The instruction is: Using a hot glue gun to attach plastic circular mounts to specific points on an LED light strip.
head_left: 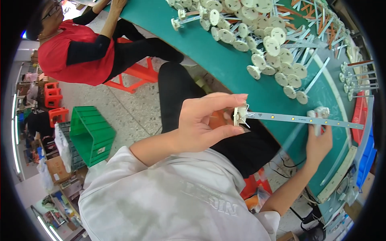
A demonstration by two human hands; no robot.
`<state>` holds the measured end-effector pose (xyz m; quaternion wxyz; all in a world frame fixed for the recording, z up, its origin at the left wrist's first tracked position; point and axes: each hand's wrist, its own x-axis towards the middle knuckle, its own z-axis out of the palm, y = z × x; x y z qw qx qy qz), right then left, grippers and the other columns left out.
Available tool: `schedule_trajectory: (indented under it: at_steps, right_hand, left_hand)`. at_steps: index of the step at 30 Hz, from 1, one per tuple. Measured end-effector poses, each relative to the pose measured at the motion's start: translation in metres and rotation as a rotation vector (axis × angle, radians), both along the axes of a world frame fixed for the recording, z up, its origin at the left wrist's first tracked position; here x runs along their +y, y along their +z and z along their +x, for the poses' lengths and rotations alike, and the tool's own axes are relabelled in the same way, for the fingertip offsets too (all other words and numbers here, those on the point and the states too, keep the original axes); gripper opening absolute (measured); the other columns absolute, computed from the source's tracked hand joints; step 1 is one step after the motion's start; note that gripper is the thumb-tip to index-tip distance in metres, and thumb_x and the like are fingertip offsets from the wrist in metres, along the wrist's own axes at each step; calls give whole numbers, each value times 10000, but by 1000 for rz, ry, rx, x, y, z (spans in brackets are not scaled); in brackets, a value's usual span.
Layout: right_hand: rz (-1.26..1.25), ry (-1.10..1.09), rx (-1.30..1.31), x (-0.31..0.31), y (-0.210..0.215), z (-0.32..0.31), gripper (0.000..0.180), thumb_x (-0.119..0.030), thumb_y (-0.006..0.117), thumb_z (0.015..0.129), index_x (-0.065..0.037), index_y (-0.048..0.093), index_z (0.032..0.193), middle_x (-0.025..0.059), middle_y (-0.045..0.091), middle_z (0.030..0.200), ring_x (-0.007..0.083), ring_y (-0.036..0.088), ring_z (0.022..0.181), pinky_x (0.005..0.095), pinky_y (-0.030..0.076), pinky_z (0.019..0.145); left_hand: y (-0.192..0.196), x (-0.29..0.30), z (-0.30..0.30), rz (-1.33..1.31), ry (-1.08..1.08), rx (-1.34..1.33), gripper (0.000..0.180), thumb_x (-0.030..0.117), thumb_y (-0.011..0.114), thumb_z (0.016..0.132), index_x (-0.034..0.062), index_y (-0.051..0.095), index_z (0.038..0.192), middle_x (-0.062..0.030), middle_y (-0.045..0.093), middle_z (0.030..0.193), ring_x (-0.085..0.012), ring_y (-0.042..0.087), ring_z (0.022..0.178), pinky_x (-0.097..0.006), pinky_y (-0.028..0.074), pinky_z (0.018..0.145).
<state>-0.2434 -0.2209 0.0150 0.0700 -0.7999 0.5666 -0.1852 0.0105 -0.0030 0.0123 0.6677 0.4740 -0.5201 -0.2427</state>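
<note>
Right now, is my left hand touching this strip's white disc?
Touching: the head view shows your left hand pinching that white disc between thumb and forefinger.

Looks like smooth, matt off-white plastic at the round end cap point(241, 115) and dull metal along the light strip point(299, 119). Shows smooth, faintly glossy teal on the table point(173, 34), with matt cream plastic in the discs point(272, 46) heaped on it. Appears as ribbed plastic in the green crate point(105, 127) and soft, matt cloth in the pale shirt point(169, 193).
</note>
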Motion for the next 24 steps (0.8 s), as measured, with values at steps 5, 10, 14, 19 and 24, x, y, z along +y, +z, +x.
schedule_trajectory:
  at_steps: [5,10,14,19,24]
  right_hand:
    - [-179,77,5,1,-5,-14,439,-192,709,783,-2,583,1158,148,645,1014,262,612,871,357,476,792]
    - [354,275,-1007,65,31,23,355,-9,532,841,63,517,1188,159,631,963,122,565,729,226,456,565]
    - [628,238,-1082,74,50,59,235,10,619,845,57,585,1072,102,660,839,75,551,602,190,433,513]
    - [351,121,-1068,26,50,46,99,-38,577,896,38,584,959,82,618,707,97,537,530,222,429,443]
    - [623,8,-1753,-66,64,-44,160,-82,485,938,31,586,988,94,633,853,111,542,627,208,415,434]
  left_hand:
    - [5,-20,-10,41,-41,206,518,-84,745,696,-89,545,1175,-257,579,1172,-270,584,1095,-350,462,935]
    - [0,-54,-14,-121,-123,118,523,-109,737,694,-72,545,1179,-245,573,1179,-242,592,1074,-326,522,863]
    - [-8,-77,-25,-147,-198,76,506,-82,750,700,-52,562,1169,-238,577,1184,-243,601,1056,-325,521,850]
    - [-2,-102,-18,-59,-20,-171,384,-8,775,689,-29,623,1041,-184,648,1044,-218,643,916,-293,520,695]
    - [-18,-99,19,-19,162,-380,130,-28,720,690,15,601,666,-86,590,604,-220,563,505,-290,428,482]
